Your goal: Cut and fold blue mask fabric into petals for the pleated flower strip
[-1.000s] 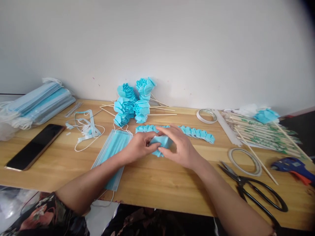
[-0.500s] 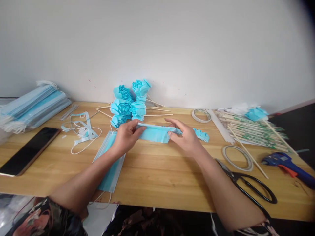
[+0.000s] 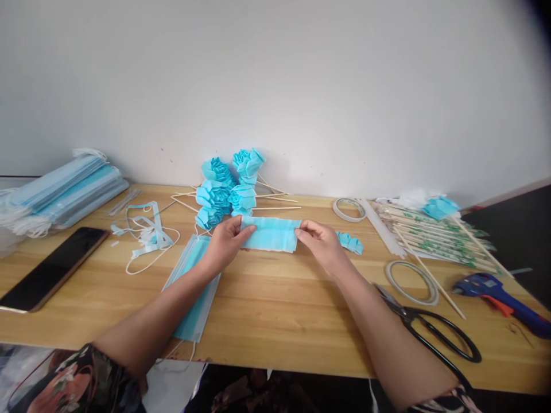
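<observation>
Between my hands a rectangular piece of light blue mask fabric (image 3: 270,235) is held out flat above the table. My left hand (image 3: 228,241) pinches its left end, thumb on the front. At the right end, my right hand (image 3: 317,241) grips it between thumb and fingers. Under my left forearm lies a whole blue face mask (image 3: 189,324) with white ear loops. Behind my hands stand several blue fabric flowers (image 3: 215,192) on thin wooden sticks. A small gathered blue strip (image 3: 350,243) rests just beyond my right hand.
At left are a stack of masks (image 3: 64,192), a phone (image 3: 54,269) and cut-off strips with loops (image 3: 157,229). To the right lie tape rolls (image 3: 349,217), wrapped sticks (image 3: 434,235), black scissors (image 3: 443,332) and a blue glue gun (image 3: 495,295). A wall closes off the back.
The fabric's folded upper edge has been opened out, so the piece now looks flatter and taller. My right fingers have closed on its right end. The view has shifted slightly.
</observation>
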`<state>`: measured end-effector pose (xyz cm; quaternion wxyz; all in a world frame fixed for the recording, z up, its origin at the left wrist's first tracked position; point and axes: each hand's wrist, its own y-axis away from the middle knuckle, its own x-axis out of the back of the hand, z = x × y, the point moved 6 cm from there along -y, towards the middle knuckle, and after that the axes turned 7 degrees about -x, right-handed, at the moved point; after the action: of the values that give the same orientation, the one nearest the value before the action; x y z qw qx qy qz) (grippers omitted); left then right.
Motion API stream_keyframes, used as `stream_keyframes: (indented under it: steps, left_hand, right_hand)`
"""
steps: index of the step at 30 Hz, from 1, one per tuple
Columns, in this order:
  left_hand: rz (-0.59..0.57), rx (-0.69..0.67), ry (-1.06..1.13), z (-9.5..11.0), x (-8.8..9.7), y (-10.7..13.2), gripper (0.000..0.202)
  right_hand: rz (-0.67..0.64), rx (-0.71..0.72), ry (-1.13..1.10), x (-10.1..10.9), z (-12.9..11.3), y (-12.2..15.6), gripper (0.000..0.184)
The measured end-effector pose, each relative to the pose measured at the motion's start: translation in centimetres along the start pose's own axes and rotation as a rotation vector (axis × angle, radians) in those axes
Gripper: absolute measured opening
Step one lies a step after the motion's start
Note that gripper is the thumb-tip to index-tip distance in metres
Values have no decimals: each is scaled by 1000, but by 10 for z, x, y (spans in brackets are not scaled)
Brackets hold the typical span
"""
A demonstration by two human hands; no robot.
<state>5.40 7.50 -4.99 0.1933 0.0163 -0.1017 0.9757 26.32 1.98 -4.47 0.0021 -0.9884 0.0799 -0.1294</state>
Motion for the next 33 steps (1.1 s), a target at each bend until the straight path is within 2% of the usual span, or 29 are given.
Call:
stream_keyframes:
  steps: [5, 10, 16, 19, 25, 28, 33]
  left_hand:
    - [-57, 20, 32, -2, -8, 1, 39]
    - [-61, 16, 78, -6, -9, 1, 40]
    - [-2, 37, 118, -10, -3, -2, 44]
    - [29, 56, 106, -13, 0, -3, 52]
    - [32, 74, 61, -16, 3, -2, 54]
    - [30, 67, 66, -17, 2, -2, 45]
    - [1, 55, -1, -12, 1, -1, 38]
  right_hand:
    - [49, 71, 22, -3, -3, 3, 21]
    - [127, 89, 114, -3, -4, 5, 19]
    - [104, 54, 17, -3, 4, 1, 42]
    - [103, 31, -11, -2, 10, 0, 45]
    - [112, -5, -23, 1, 11, -1, 47]
    - [112, -11, -25, 1, 11, -1, 46]
    - [120, -15, -46, 2, 12, -1, 30]
